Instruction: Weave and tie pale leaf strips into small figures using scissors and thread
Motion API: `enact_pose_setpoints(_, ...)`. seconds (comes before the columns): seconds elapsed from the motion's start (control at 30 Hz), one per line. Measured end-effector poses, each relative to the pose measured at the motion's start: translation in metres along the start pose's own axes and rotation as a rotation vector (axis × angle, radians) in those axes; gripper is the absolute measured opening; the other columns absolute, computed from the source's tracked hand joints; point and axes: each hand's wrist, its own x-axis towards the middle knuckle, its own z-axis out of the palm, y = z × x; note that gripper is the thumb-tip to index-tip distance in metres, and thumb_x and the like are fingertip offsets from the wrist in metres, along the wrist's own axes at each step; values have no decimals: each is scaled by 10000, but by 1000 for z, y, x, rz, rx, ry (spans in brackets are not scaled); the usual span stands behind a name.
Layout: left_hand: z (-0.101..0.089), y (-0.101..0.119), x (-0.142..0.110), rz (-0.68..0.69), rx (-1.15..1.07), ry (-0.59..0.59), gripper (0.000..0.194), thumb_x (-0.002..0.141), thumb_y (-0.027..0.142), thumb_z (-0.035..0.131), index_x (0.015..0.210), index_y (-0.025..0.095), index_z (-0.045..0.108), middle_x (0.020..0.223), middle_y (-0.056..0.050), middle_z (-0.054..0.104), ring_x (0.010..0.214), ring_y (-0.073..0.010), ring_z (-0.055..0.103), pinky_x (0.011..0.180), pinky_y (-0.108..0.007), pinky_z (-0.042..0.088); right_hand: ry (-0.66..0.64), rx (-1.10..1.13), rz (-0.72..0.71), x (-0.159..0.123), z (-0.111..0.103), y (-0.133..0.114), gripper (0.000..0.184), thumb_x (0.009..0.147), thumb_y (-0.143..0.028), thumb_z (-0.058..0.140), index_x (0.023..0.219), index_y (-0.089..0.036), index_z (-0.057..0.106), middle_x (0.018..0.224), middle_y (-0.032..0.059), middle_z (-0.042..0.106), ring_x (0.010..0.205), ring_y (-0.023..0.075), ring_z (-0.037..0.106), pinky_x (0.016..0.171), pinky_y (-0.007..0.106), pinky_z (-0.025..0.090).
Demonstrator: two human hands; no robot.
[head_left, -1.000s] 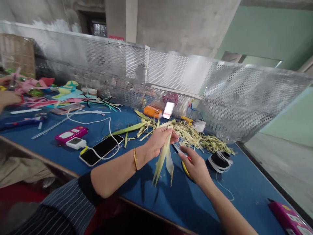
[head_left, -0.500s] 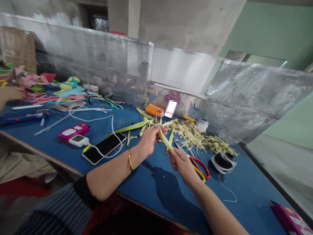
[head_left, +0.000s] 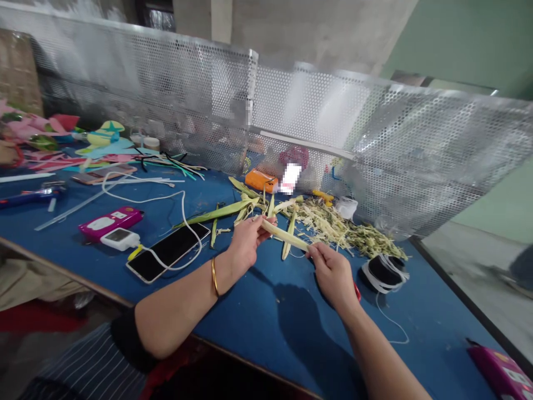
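Note:
Stretched between my two hands is a pale corn husk strip [head_left: 287, 235]. My left hand [head_left: 245, 243] pinches its left end, and my right hand [head_left: 334, 273] grips the other end between thumb and fingers. Just beyond them on the blue table lie green corn husk leaves [head_left: 227, 212] and a heap of shredded husk [head_left: 318, 223]. A scissors handle [head_left: 357, 291], red, peeks out beside my right hand; the rest of the scissors is hidden behind it.
A spool of white cord [head_left: 383, 273] stands to the right. Toward the left lie a phone [head_left: 169, 253], a magenta device [head_left: 110, 222] and a white cable. Coloured paper pieces and a glue gun [head_left: 33, 195] are farther left. A perforated metal screen [head_left: 308, 111] borders the back.
My right hand has moved right, and the husk strip now lies flatter and more stretched out. The scissors became mostly covered. The view shifted slightly.

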Motion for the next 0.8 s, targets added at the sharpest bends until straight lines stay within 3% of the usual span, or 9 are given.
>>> enact_pose_setpoints(0.2, -4, -1, 6, 57, 170, 50, 114, 840, 205, 578, 854, 131, 663, 930, -125, 731, 809, -185, 692, 753, -315, 531, 48, -156, -16, 5, -7, 8, 328, 926, -377, 409, 683, -215, 557, 513, -27, 470, 494, 141, 419, 517, 242, 268)
enact_pose_setpoints(0.27, -6, 2, 6, 333, 363, 118, 191, 872, 274, 551, 967, 152, 661, 1066, -128, 707, 973, -213, 666, 862, -358, 508, 35, -203, -45, 6, -9, 9, 318, 930, -359, 403, 684, -217, 546, 549, -9, 516, 518, 152, 457, 532, 244, 280)
enact_pose_setpoints(0.33, -7, 4, 3, 762, 621, 79, 269, 907, 313, 516, 1108, 180, 634, 1219, -116, 650, 1149, -217, 582, 993, -380, 436, 6, -221, -96, 6, -9, 8, 310, 937, -346, 394, 693, -219, 538, 593, 5, 558, 549, 161, 494, 545, 246, 292)
enact_pose_setpoints(0.4, -5, 4, -5, 1076, 916, -136, 290, 925, 286, 492, 1168, 196, 621, 1241, -100, 638, 1195, -218, 540, 1047, -391, 382, -46, -215, -156, 4, -8, 6, 303, 945, -337, 387, 705, -221, 533, 630, 14, 587, 580, 166, 526, 560, 246, 308)
enact_pose_setpoints(0.43, -4, 2, -9, 1126, 1043, -296, 287, 941, 264, 460, 1169, 201, 623, 1189, -89, 664, 1150, -212, 566, 1028, -385, 395, -74, -206, -183, 3, -7, 4, 301, 948, -333, 385, 711, -221, 533, 646, 18, 600, 598, 169, 542, 569, 246, 317)
enact_pose_setpoints(0.5, -2, -4, -16, 1078, 1233, -571, 298, 952, 262, 434, 1181, 194, 614, 1101, -86, 698, 1052, -218, 613, 971, -382, 427, -118, -181, -225, 2, -4, 2, 297, 953, -317, 378, 722, -220, 536, 685, 27, 628, 639, 174, 570, 590, 245, 335)
enact_pose_setpoints(0.6, 1, -10, -21, 805, 1363, -822, 333, 974, 294, 378, 1164, 173, 623, 970, -76, 720, 894, -209, 651, 812, -320, 467, -140, -163, -240, 0, -3, 0, 290, 949, -268, 365, 732, -217, 550, 729, 34, 647, 672, 172, 579, 610, 243, 341)
enact_pose_setpoints(0.7, 3, -7, -22, 604, 1323, -894, 336, 976, 289, 370, 1095, 167, 660, 783, -31, 693, 749, -169, 630, 714, -259, 439, -161, -118, -192, 2, -4, 0, 298, 938, -267, 382, 701, -215, 555, 670, 15, 612, 623, 155, 544, 589, 237, 325)
enact_pose_setpoints(0.8, 4, -1, -24, 519, 1295, -896, 282, 941, 240, 430, 1049, 182, 684, 704, -4, 654, 676, -149, 595, 676, -236, 403, -191, -56, -122, 3, -6, -1, 313, 921, -322, 427, 656, -209, 550, 590, -9, 558, 568, 138, 499, 560, 232, 306)
